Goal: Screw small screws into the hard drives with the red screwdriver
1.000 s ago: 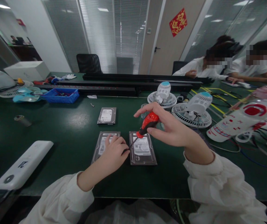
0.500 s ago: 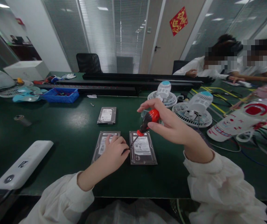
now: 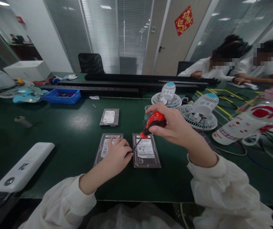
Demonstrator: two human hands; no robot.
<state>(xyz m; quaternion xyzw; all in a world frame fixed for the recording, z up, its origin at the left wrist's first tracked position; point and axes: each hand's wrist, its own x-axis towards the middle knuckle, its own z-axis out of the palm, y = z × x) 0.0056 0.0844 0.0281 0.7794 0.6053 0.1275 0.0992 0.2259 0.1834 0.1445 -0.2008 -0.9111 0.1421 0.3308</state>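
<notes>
My right hand (image 3: 172,125) is closed round the red and black handle of a screwdriver (image 3: 154,122). Its thin shaft slants down to the left, and the tip ends at the fingers of my left hand (image 3: 118,152). That hand lies over the left hard drive (image 3: 104,143), thumb and forefinger pinched together at the gap between two drives; a small dark bit shows there, too little to name. The right hard drive (image 3: 147,156) lies label up beneath the screwdriver shaft. Farther back, a third hard drive (image 3: 109,117) lies flat on the green table.
A white power bank (image 3: 25,167) lies at left, near a small metal cylinder (image 3: 23,121). Behind are a blue tray (image 3: 62,96) and long black bars (image 3: 112,90). To the right stand small fans (image 3: 198,113), a bottle (image 3: 243,122) and cables. Two people sit at far right.
My right hand has turned on the screwdriver handle, its fingers now curled closer round it. My left hand and the drives stay in place.
</notes>
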